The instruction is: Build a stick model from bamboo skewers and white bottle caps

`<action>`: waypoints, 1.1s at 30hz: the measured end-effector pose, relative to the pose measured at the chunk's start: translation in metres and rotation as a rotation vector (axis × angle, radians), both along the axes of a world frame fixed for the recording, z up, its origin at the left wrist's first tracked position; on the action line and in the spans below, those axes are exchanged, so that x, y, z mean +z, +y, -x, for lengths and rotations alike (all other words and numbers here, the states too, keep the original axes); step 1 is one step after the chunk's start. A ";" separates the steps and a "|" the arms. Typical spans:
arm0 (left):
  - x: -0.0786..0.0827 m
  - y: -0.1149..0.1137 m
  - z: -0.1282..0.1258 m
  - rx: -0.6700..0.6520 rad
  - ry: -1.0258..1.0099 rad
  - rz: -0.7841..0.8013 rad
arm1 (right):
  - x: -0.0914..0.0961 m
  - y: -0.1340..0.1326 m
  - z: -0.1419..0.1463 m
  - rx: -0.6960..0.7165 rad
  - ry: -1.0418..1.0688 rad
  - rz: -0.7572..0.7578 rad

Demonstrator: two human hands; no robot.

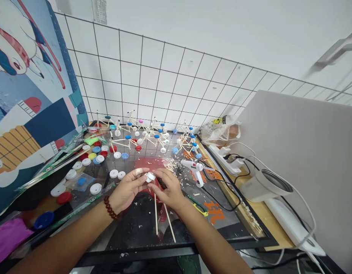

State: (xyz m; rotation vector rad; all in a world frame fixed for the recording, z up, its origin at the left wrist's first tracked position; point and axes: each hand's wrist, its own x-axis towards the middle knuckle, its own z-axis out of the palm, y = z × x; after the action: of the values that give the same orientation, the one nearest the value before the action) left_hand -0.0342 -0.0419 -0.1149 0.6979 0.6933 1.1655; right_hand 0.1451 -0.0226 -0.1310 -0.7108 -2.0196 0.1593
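My left hand point(132, 186), with a beaded bracelet at the wrist and a light strip around one finger, pinches a white bottle cap point(150, 177). Touching the other side of that cap are the closed fingers of my right hand point(168, 188). There may be a second cap against it; I cannot tell. Two thin wooden sticks point(156, 215) extend toward me from under the right hand, their far ends hidden. Beneath the hands lies a red mat point(149, 163). A white glue gun point(195, 171) rests to the right of my right hand.
Several stick-and-cap structures point(157, 136) stand along the back by the wire grid point(164, 76). Loose caps point(96, 188) are scattered at left. Wood scraps point(172, 165), yellow-handled cutters point(201, 210), black cords, a power strip point(227, 160) and a white cylinder point(266, 184) lie right.
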 end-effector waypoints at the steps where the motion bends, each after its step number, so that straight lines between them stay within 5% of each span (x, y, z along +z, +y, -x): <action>1: -0.001 0.000 0.000 0.004 0.006 0.006 | -0.001 0.000 0.000 -0.004 -0.011 -0.022; 7: -0.001 0.000 0.001 -0.038 0.063 0.013 | 0.002 0.002 -0.002 0.028 0.029 -0.006; 17: -0.001 0.000 -0.001 0.010 0.060 -0.056 | 0.004 0.004 0.000 0.118 0.240 0.310; 33: -0.004 -0.001 0.001 -0.060 0.126 -0.051 | 0.004 0.005 -0.002 0.173 0.197 0.222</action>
State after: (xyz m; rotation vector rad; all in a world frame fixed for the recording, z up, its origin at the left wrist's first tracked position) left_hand -0.0350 -0.0427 -0.1189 0.8353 0.7448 1.0945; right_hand 0.1467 -0.0171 -0.1266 -0.6294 -1.8886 0.5416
